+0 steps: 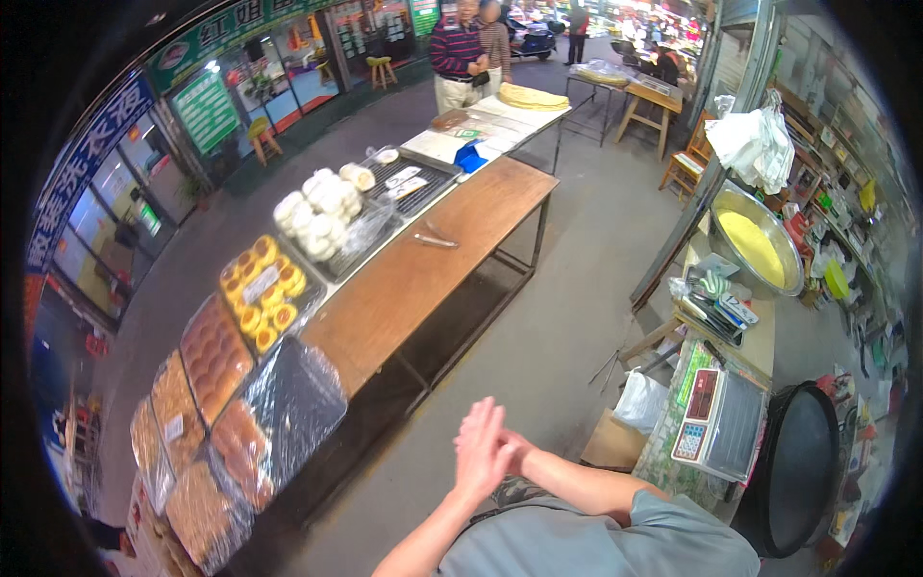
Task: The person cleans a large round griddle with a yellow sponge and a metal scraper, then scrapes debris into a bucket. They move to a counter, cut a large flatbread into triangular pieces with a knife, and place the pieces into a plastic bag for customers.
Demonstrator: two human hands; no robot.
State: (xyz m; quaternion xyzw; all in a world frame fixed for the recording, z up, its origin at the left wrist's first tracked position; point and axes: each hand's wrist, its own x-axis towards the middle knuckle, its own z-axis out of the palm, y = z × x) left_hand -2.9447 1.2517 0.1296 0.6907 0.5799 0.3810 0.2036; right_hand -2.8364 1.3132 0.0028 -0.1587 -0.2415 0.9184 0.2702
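Observation:
My left hand [477, 441] and my right hand [515, 446] meet in front of my body, palms against each other. The left hand's fingers are extended, and it hides most of the right hand. I see no object in the left hand; whether the right holds anything small is hidden. Both are over the floor, apart from the stall. Ahead and to the left runs a brown wooden board table [433, 274] with metal tongs [436, 240] on it. Along its far side are a tray of yellow round pastries [264, 292], brown buns [216, 353] and bagged white buns [319, 209].
To my right, a counter carries a weighing scale [721, 425] and a steel basin of yellow food [753, 245]. A large black round pan [800, 469] stands beside it. A metal post [685, 223] rises by the counter. Two people [461, 54] stand beyond the stall.

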